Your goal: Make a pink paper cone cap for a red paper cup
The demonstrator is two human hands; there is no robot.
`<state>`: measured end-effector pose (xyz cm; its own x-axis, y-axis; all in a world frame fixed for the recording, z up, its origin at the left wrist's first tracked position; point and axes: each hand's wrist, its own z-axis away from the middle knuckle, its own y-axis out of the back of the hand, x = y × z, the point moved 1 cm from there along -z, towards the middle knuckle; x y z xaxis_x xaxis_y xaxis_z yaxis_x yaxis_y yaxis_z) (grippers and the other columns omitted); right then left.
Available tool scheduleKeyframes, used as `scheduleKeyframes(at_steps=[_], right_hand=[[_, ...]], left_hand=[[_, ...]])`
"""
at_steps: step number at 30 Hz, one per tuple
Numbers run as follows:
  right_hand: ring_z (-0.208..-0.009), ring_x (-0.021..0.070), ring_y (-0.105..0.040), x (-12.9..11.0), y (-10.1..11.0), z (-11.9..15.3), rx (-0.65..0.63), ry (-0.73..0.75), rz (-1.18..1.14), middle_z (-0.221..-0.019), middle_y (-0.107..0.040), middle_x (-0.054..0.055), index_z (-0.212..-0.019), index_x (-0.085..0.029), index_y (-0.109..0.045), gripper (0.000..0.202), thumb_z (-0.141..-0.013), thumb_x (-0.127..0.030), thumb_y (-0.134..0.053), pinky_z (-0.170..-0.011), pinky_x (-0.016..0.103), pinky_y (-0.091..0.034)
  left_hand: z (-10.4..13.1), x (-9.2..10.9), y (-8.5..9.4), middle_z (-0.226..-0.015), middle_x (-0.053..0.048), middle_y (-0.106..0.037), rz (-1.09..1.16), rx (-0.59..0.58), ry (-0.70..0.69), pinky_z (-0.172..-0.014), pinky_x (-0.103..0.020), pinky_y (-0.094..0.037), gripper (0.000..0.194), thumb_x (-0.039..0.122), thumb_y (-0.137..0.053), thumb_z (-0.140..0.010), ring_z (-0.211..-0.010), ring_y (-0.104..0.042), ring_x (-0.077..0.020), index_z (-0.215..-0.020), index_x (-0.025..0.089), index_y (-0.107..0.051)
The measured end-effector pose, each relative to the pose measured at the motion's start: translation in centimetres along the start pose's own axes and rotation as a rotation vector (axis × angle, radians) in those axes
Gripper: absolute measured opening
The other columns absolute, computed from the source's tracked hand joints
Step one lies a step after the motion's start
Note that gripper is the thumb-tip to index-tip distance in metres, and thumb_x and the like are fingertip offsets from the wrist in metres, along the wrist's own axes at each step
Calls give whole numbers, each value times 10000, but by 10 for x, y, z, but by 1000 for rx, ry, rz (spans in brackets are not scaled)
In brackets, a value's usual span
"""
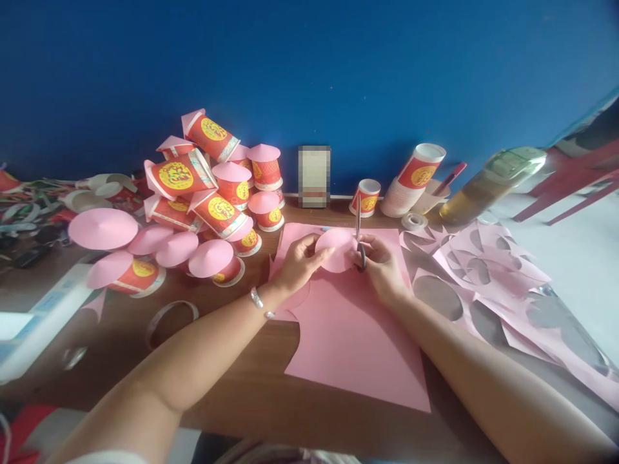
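Observation:
Between my hands is a pink paper circle [336, 251], held up over the table. My left hand [302, 261] grips its left edge, thumb on top. A pair of scissors [361, 255] is in my right hand [382, 264], blades pointing up at the circle's right edge; whether they touch the paper I cannot tell. Below both hands lies a large pink paper sheet [358, 341], its left edge cut in a curve.
Left stands a heap of red paper cups [176, 177] with pink cone tops. At the back are a single cup [366, 197], a leaning cup stack [416, 177], a tape roll [414, 222] and a bottle [493, 183]. Pink paper offcuts [522, 328] cover the right side.

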<state>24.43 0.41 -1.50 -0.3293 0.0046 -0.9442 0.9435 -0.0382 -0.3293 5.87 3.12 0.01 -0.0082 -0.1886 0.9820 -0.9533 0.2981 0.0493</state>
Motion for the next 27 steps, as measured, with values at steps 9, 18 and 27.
scheduleKeyframes(at_steps=[9,18,27], right_hand=[[-579,113,-557,-5,-1,2,38,21,-77,-684,-623,-42,-958,-223,-644,438,-746,-535,-866,-561,254,-431],[-594,111,-535,-8,3,0,43,-98,-144,-772,-617,-36,-971,-236,-692,485,-658,-539,-905,-563,272,-487],[-611,119,-536,-7,1,1,41,-79,-58,-707,-590,-61,-968,-269,-651,513,-592,-419,-965,-560,256,-452]], left_hand=[[0,1,13,-947,-47,-803,-383,112,-472,-706,-229,-556,153,224,-643,-958,-787,-721,-136,-1032,206,-775],[1,-2,19,-821,-26,-743,-538,-19,-567,-731,-273,-559,308,122,-533,-955,-745,-681,-146,-1050,262,-790],[0,-6,16,-1241,-127,-715,-267,95,-280,-881,-342,-580,375,326,-584,-982,-1042,-702,-218,-1337,220,-638]])
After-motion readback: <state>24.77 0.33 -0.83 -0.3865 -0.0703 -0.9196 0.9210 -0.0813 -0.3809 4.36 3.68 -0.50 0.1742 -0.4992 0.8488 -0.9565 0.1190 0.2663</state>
